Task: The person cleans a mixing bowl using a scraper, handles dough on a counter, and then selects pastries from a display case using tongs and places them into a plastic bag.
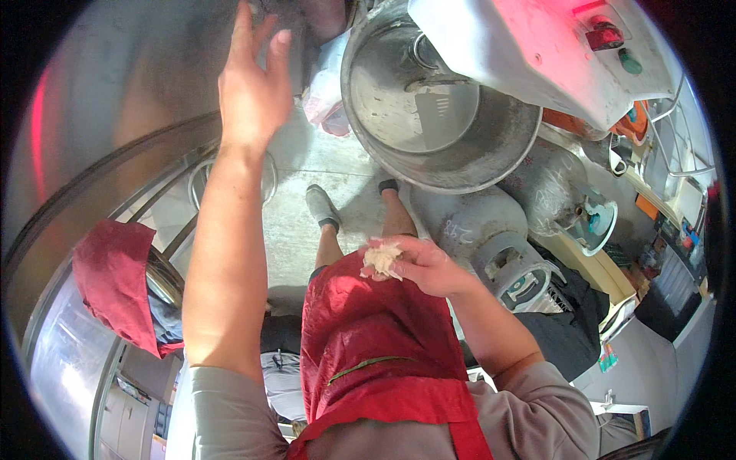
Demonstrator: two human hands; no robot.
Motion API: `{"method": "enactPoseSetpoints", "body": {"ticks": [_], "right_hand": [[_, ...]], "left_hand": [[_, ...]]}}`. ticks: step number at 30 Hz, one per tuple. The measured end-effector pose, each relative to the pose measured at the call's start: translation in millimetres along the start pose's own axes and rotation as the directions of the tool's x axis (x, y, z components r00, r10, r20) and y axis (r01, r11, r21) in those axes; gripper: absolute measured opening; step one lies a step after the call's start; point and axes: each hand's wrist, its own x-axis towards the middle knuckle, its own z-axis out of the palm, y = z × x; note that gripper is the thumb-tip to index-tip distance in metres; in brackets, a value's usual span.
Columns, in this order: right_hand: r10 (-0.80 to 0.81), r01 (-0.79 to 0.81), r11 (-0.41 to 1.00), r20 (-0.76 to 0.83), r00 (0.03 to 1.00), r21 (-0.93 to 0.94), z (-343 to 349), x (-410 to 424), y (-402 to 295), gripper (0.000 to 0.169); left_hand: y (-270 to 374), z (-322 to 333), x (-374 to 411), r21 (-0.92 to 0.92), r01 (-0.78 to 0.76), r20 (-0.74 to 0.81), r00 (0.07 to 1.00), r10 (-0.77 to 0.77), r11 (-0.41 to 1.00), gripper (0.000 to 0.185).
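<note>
My right hand is in front of my red apron, its fingers closed around a ragged pale clump of what looks like dough. Stretched far forward at upper left, my left hand has its fingers extended and apart, with nothing seen in it. A metal worktop lies beneath or beside that hand; whether they touch, I cannot tell. Ahead to the right stands a dough mixer: a deep steel bowl with a metal hook inside, under a white machine head bearing a red knob and a green button.
Grey gas cylinders stand on the floor right of my legs, close to the bowl. A plastic bag sits left of the bowl. Red cloth hangs at the left near the worktop's edge. Black fabric lies at lower right.
</note>
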Motion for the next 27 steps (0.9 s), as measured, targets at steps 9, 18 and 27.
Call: {"method": "enactPoseSetpoints", "body": {"ticks": [9, 18, 27], "right_hand": [[-0.06, 0.051, 0.995, -0.111, 0.992, -0.082, -12.4, -0.7, 8.9, 0.021], [-0.037, 0.032, 0.999, -0.16, 0.986, -0.034, 1.1, -3.0, -13.0, 0.018], [-0.165, 0.145, 0.981, -0.159, 0.973, -0.129, -25.5, -8.3, 18.2, 0.019]], "left_hand": [[-11.6, -0.9, 28.4, 0.002, 0.067, -0.079, 0.995, -0.067, 0.998, 0.024], [-17.3, 1.0, 40.9, 0.142, -0.058, -0.12, 0.99, 0.075, 0.988, 0.026], [-15.6, 3.4, 49.7, -0.272, -0.062, -0.146, 0.989, 0.023, 0.96, 0.041]]}}
